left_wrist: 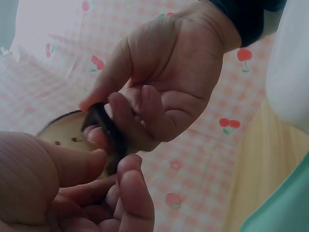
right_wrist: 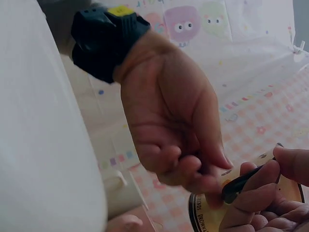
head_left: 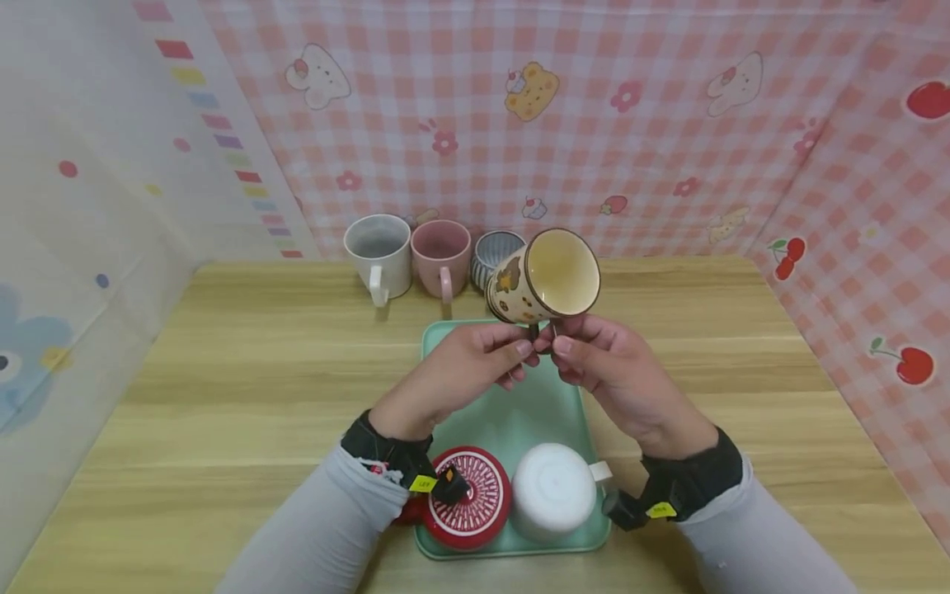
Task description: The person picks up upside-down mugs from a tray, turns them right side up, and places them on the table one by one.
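A cream mug with brown printed figures and a dark rim is held up above the tray's far end. It lies tilted, its mouth turned up and to the right, its dark handle pointing toward me. My left hand pinches the handle from the left with thumb and fingers. From the right, my right hand grips the same handle; in the left wrist view a finger passes through its loop. The fingertips of both hands nearly meet there. In the right wrist view lettering shows near the mug's base.
Below the hands lies a green tray. At its near end stand an upside-down red mug and an upside-down white mug. Along the back wall are a white mug, a pink mug and a grey striped cup.
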{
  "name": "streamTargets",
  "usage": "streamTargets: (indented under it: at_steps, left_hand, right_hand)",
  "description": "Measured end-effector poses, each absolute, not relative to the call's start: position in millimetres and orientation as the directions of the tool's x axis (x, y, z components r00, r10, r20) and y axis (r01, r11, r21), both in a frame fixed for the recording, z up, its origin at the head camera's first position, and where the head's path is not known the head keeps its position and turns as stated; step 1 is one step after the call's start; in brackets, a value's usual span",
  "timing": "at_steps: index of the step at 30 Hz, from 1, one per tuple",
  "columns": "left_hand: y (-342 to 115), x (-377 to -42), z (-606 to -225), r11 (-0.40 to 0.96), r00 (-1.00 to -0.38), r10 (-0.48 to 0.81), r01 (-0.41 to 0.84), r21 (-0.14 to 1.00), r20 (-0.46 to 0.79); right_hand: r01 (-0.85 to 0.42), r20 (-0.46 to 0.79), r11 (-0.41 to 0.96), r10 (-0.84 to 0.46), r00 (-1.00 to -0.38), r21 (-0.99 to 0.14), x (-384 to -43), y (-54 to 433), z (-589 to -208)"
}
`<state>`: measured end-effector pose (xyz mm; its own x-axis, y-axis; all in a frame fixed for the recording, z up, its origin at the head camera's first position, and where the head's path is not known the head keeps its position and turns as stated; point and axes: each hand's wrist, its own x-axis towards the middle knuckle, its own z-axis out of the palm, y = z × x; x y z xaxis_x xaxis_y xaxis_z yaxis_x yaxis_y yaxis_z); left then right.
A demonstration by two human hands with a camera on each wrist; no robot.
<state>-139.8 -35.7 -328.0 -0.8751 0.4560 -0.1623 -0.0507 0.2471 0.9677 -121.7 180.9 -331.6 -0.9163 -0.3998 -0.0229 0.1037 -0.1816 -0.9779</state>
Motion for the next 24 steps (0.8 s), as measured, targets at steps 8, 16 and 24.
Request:
streamTargets:
  at_steps: [8,16,24]
  left_hand:
    - [-58.1,-134.3,-316.5,0.603,-0.940,0.335,0.169,0.780,-0.056]
    - [-89.7,-135.9,-335.0,0.747,-0.968,0.250,0.202,0.634,0.014]
    - [-105.2,-135.1,-349.8,0.785,-0.980,0.198,0.155,0.599,-0.006]
  right_hand:
    - [0.022,0.043,-0.200,-0.315,-0.948,-0.980,-138.6,197.1,-327.1]
    - [0.083,-0.032,-0.200,-0.248,-0.968,-0.976,-175.9,206.4,-342.2]
    - [0.182,-0.141,-0.161,-0.237,-0.961,-0.970,-216.5,212.7,-363.9]
